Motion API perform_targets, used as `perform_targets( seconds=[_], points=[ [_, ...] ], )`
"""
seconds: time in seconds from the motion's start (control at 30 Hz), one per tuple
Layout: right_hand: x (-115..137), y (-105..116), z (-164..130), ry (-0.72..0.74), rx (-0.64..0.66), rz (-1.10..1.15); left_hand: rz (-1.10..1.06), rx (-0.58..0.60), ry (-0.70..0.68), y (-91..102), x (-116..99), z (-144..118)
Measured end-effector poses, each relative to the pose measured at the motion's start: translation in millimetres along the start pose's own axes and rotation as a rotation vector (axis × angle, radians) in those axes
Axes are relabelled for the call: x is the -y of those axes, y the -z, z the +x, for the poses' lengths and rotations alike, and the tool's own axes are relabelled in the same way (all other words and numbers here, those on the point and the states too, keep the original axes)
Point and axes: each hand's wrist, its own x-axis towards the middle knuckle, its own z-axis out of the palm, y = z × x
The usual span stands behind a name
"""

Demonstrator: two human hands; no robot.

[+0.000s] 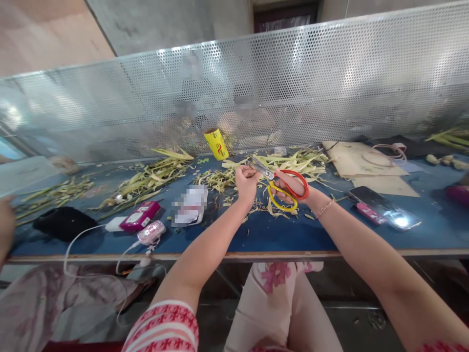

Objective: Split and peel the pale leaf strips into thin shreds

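1. A perforated metal screen [293,83] runs the whole width behind the bench; shapes behind it are too blurred to tell.
2. The blue bench top [256,234] spans the view, its bare near strip lying in front of both forearms.
3. Heaps of green-yellow stalks and leaf trimmings [146,178] lie scattered across the back half — three loose clusters: one far left, one left of centre, one just behind the hands.
4. Two flat pieces of cardboard [351,161] rest at the right rear, one overlapping the other.
5. One black pouch [62,222] lies at the left, near the front edge; whatever is inside does not show.
6. One yellow cup [217,143] stands tilted against the screen — the only open container here, and its contents cannot be seen.
7. Two phones [384,208] lie side by side at the right, well apart from the hands.
8. Two pink devices [141,216] sit left of centre with white cables leading off the edge.
9. The right hand [293,190] is closed through the loops of the one pair of scissors [284,188], red and yellow handles, blades pointing left.
10. The left hand [247,183] pinches a small piece of stem [251,172] at its fingertips, touching the blade tips, above the trimmings.
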Motion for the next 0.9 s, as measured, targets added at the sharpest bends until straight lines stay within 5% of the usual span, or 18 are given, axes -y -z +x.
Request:
perform_targets(
  seconds=[0.43,0.6,0.7,0.8,0.9],
  points=[
    [2.0,-7.8,-2.2,-0.014,-0.054,0.096,-0.015,0.015,0.031,1.0,-0.6,-0.8],
    [3.6,-0.5,-2.0,0.121,-0.031,0.123,-0.025,-0.014,0.126,0.5,-4.0,-0.3],
    [1.8,11.6,4.5,0.23,-0.295,0.0,-0.048,-0.01,0.165,-0.1,-4.6,0.7],
    [-4.7,29.5,10.2,0.161,-0.683,-0.464,-0.1,-0.013,0.196,0.1,-2.7,3.1],
    [-16.9,46.8,8.6,0.125,-0.767,-0.796,-0.134,-0.061,0.267,2.2,2.0,8.2]
  ],
)
